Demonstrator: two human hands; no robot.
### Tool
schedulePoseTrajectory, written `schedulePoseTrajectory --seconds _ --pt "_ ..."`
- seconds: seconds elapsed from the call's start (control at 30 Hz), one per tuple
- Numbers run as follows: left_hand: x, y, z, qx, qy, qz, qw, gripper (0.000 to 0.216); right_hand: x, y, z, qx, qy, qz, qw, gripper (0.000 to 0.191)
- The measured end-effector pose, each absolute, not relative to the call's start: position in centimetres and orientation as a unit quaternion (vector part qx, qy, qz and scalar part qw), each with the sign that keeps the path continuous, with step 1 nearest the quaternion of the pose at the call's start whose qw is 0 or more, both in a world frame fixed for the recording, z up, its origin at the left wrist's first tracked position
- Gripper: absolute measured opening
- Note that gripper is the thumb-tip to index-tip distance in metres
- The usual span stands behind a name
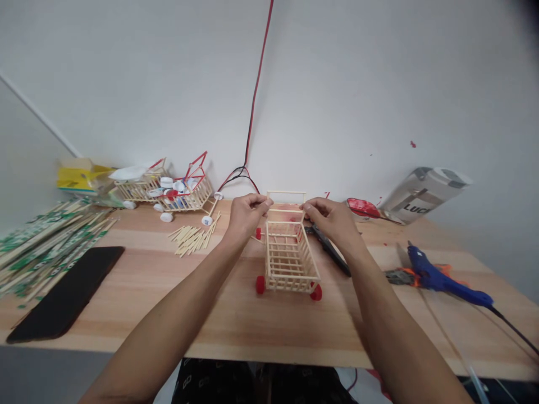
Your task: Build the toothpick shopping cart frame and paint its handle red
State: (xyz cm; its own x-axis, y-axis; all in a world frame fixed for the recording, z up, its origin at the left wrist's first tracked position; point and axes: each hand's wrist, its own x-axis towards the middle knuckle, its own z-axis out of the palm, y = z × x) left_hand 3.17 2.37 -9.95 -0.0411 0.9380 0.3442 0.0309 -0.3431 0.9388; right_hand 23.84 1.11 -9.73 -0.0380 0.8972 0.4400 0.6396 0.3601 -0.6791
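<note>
A miniature shopping cart built from thin wooden sticks stands upright on red wheels in the middle of the table. At its far end rises a stick handle frame. My left hand pinches the left side of that frame between thumb and fingers. On the opposite side, my right hand pinches the frame's right upright. The fingertips partly hide the places they grip. Behind my right wrist lies a black-handled tool, partly covered by the hand.
Two finished-looking stick carts stand at the back left, one holding bottle caps. Cut sticks lie before them. Wrapped sticks and a black phone-like slab are at left. A blue glue gun with a cord lies right, near a bag.
</note>
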Motion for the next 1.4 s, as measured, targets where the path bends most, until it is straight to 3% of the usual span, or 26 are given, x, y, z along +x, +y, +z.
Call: schedulePoseTrajectory --seconds 1.4 --pt "2.98 2.44 -10.34 0.581 0.416 0.581 0.392 0.020 23.58 1.14 -10.08 -0.544 -0.699 0.142 0.442 0.023"
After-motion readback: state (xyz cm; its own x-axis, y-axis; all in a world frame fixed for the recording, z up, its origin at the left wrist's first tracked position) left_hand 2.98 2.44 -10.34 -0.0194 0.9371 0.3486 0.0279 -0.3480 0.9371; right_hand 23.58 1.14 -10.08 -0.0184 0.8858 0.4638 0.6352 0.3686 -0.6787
